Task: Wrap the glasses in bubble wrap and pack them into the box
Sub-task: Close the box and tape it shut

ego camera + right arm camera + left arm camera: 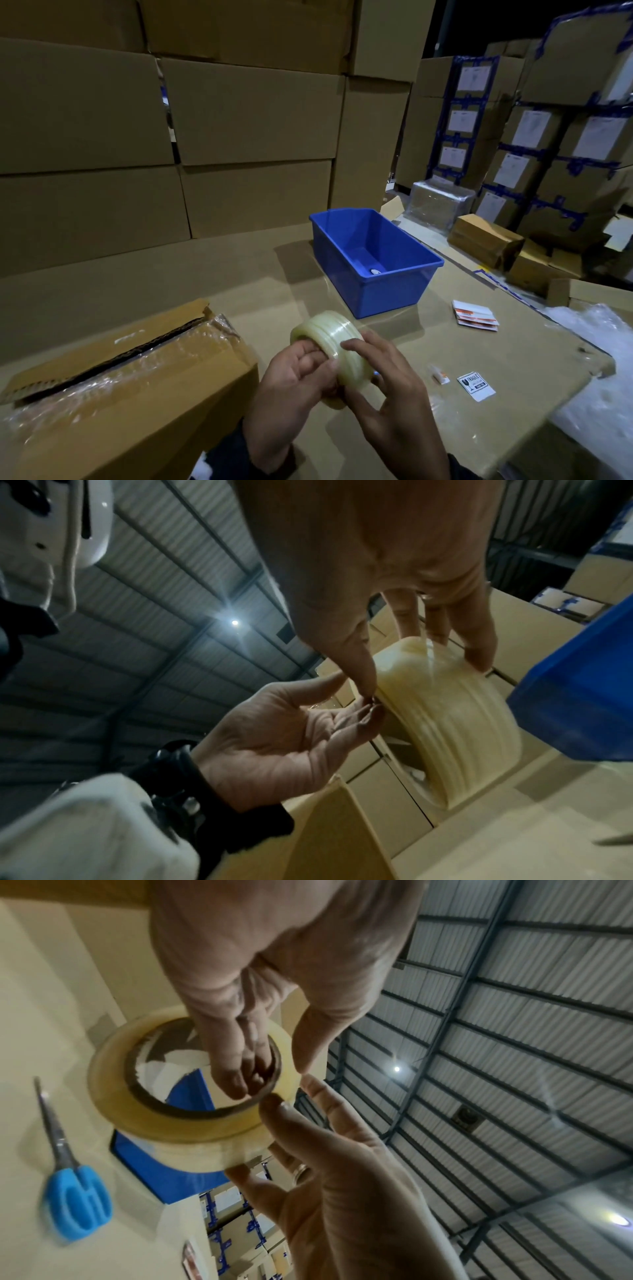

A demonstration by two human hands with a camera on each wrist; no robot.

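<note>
A roll of clear packing tape is held in the air between both hands, low in the middle of the head view. My left hand has its fingers curled into the roll's core with the thumb outside. My right hand grips the outer band, its thumb and fingers spanning the width of the tape roll. The cardboard box stands at the lower left, one top flap raised, with shiny bubble wrap showing on top. No bare glasses are visible.
A blue plastic bin stands on the cardboard-covered table behind the hands. Blue-handled scissors lie on the table. Label stickers and a fragile sticker lie to the right. Loose bubble wrap is at the right edge. Stacked cartons wall the back.
</note>
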